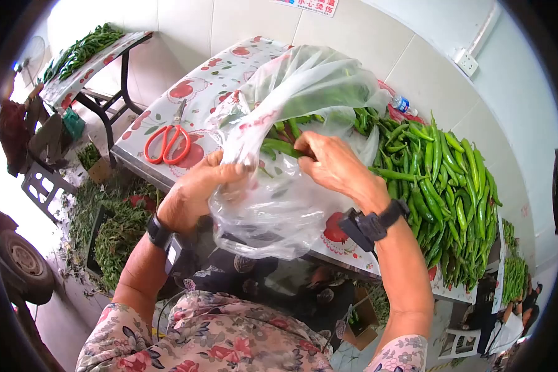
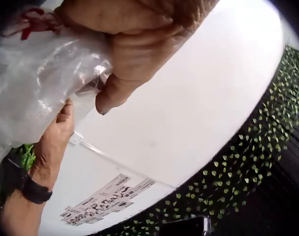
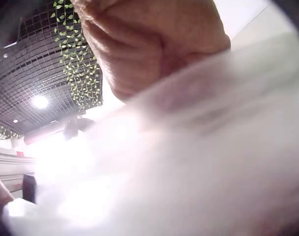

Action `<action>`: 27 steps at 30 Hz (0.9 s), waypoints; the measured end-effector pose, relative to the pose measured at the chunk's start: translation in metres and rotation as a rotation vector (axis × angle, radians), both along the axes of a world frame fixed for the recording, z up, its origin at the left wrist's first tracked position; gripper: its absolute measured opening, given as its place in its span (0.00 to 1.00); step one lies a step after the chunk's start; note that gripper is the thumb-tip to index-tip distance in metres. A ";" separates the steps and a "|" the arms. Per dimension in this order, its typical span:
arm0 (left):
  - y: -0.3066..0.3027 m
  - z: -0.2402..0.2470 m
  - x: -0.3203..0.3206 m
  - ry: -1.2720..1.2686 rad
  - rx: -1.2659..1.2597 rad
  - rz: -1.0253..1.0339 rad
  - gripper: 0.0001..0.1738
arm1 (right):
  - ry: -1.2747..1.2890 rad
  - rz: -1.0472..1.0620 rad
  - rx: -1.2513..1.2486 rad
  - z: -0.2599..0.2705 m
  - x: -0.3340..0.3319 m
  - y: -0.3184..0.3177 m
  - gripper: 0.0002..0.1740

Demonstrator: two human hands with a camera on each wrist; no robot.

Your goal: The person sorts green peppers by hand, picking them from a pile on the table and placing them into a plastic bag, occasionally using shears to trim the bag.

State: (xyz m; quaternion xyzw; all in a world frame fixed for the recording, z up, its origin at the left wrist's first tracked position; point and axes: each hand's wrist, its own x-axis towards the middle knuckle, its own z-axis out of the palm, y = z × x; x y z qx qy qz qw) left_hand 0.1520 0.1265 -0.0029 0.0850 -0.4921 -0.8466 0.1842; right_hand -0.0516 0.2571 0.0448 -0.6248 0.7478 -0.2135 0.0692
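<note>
A clear plastic bag (image 1: 270, 217) with green peppers inside lies over the table's front part. My left hand (image 1: 214, 180) grips the gathered edge of the bag on its left side; the left wrist view shows that hand (image 2: 139, 44) against the crinkled plastic (image 2: 36, 93). At the bag's opening, my right hand (image 1: 336, 162) pinches a green pepper (image 1: 281, 147) between thumb and curled fingers. Blurred plastic (image 3: 198, 157) covers much of the right wrist view, below the right hand (image 3: 154, 44).
Red-handled scissors (image 1: 167, 144) lie on the patterned table (image 1: 144, 149) at left. A large pile of green peppers (image 1: 440, 192) covers its right side, with a bottle (image 1: 403, 104) behind. Further left stand another table (image 1: 99, 62) and a stool (image 1: 43, 189); cut plants (image 1: 124, 242) lie on the floor.
</note>
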 end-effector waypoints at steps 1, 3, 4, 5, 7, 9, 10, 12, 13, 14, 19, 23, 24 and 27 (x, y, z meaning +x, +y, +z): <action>0.002 0.004 -0.003 0.005 0.034 0.036 0.26 | 0.005 0.035 0.003 0.002 0.002 -0.009 0.15; 0.008 0.014 -0.012 0.162 -0.030 0.016 0.21 | 0.142 0.084 -0.034 0.001 0.005 -0.034 0.16; 0.016 0.022 -0.018 0.186 -0.115 0.054 0.20 | 0.212 0.112 -0.054 -0.002 0.004 -0.045 0.16; 0.022 0.029 -0.024 0.207 -0.199 0.092 0.19 | 0.030 0.175 -0.211 -0.012 0.004 -0.046 0.20; 0.039 0.035 -0.030 0.220 -0.156 0.060 0.14 | -0.332 0.178 -0.290 -0.036 0.002 -0.040 0.28; 0.045 0.033 -0.036 0.246 -0.229 0.037 0.15 | -0.686 0.016 -0.182 -0.041 0.011 -0.038 0.37; 0.045 0.032 -0.034 0.245 -0.211 0.062 0.15 | -0.661 -0.037 -0.138 -0.040 0.014 -0.034 0.37; 0.042 0.032 -0.027 0.250 -0.136 0.092 0.17 | -0.651 0.001 -0.150 -0.030 0.021 -0.039 0.33; 0.039 0.032 -0.022 0.255 -0.080 0.099 0.18 | -0.646 0.020 -0.157 -0.024 0.024 -0.042 0.31; 0.036 0.032 -0.017 0.257 -0.024 0.106 0.19 | -0.371 0.051 -0.105 -0.020 0.023 -0.053 0.28; 0.028 0.042 -0.008 0.214 -0.169 0.174 0.23 | 0.349 0.159 -0.316 -0.018 0.035 -0.050 0.20; 0.032 0.038 -0.012 0.216 -0.212 0.170 0.27 | 0.632 0.080 -0.392 -0.035 0.034 -0.045 0.18; 0.033 0.037 -0.012 0.224 -0.204 0.185 0.28 | 0.748 0.100 -0.439 -0.037 0.029 -0.046 0.17; 0.026 0.039 -0.005 0.184 -0.181 0.153 0.30 | 0.920 0.109 -0.455 -0.026 0.027 -0.045 0.12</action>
